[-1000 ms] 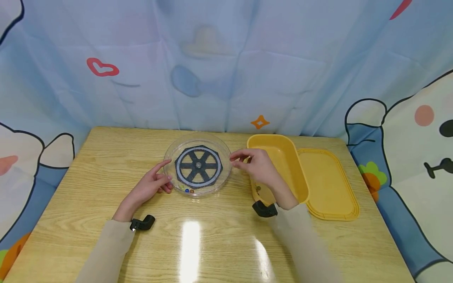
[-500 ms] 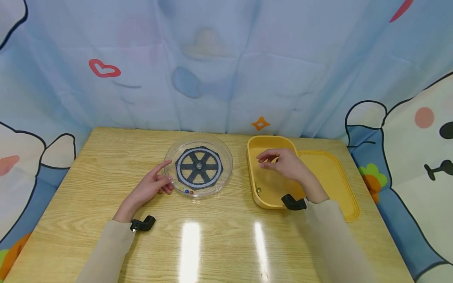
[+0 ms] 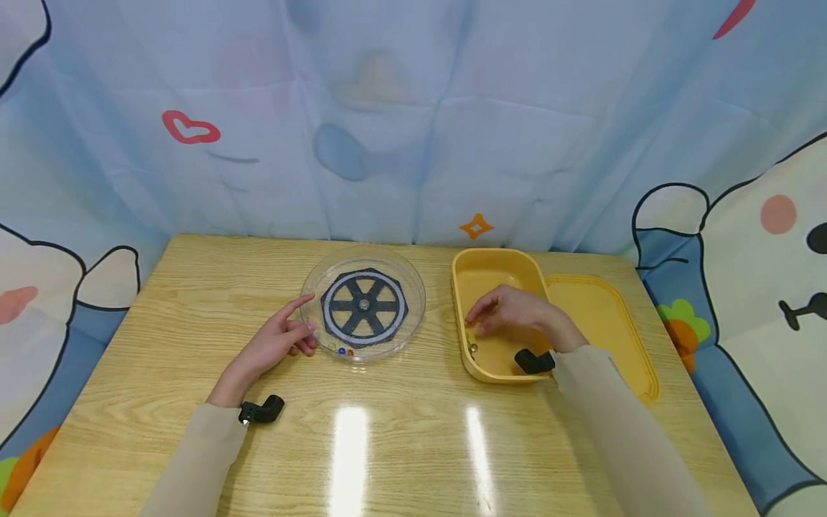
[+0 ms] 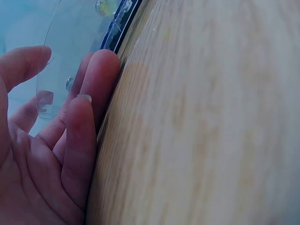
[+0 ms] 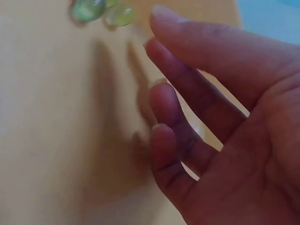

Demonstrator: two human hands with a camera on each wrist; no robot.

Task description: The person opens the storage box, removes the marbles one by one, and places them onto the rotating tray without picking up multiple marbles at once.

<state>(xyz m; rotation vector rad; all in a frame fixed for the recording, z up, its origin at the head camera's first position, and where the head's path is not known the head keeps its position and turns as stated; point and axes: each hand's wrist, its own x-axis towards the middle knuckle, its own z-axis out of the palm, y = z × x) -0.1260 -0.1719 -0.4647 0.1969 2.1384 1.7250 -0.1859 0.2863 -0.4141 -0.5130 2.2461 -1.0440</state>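
A clear round dish [image 3: 415, 305] with a dark six-spoked wheel shape [image 3: 345, 316] at its centre lies on the table. Three small marbles, one of them blue [image 3: 342, 350], sit at its near edge. My left hand [image 3: 278, 341] holds the dish's left rim; thumb and index finger reach over it while the other fingers curl outside. Inside the yellow bin [image 3: 545, 345], my right hand [image 3: 517, 310] hovers with loosely bent fingers and nothing between them. Just ahead of its fingertips, a green marble [image 5: 89, 9] and a yellowish marble [image 5: 121, 15] lie on the bin floor.
A yellow lid [image 3: 597, 316] lies flat at the bin's right side, partly hidden by the right forearm. Behind the wooden table [image 3: 413, 445] hangs a blue patterned curtain [image 3: 271, 165].
My right hand has gone from the dish's right edge into the yellow bin, then lower toward the marbles at the bin's near left. The left hand and the dish have stayed put.
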